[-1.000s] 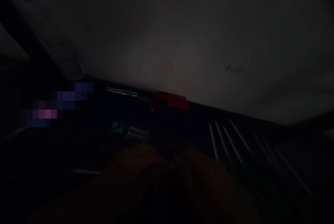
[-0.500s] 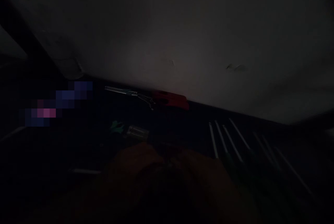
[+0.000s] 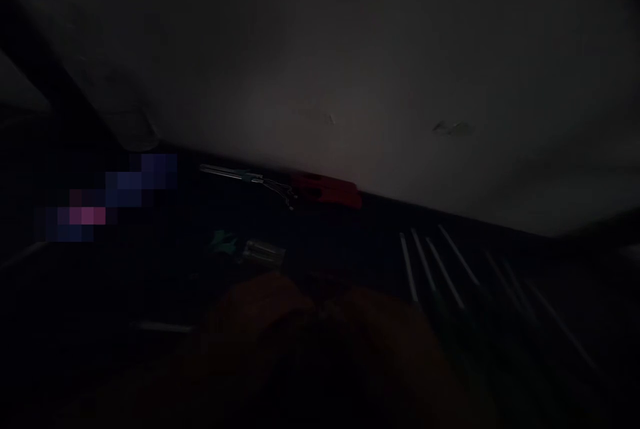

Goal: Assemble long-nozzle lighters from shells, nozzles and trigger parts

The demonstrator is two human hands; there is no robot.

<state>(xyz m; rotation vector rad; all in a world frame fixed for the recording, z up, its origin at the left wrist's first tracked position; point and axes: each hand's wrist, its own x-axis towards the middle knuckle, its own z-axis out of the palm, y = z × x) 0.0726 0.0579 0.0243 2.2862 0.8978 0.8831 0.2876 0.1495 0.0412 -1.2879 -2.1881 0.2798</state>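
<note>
In a very dark room, a dim pale expanse point(image 3: 400, 76) stretches beyond the blue-black surface point(image 3: 345, 242). From the left lie a pale rod point(image 3: 163, 328), a green scrap point(image 3: 223, 242) and a clear case point(image 3: 264, 253), just beyond the left hand point(image 3: 263, 299). Then a red object point(image 3: 330, 191) at the far edge; the right hand point(image 3: 385, 316), close to the left, grip indiscernible for both; slanting sticks point(image 3: 445, 274) at right.

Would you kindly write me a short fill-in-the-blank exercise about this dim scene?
1. The object just to the right of the slim shiny bundle is coloured ____.
2. In the picture, the green scrap lies to the ____ of the small greyish item.
3. The small greyish item lies nearer to the left hand than to the ____ hand.

Missing words: red; left; right.
</note>
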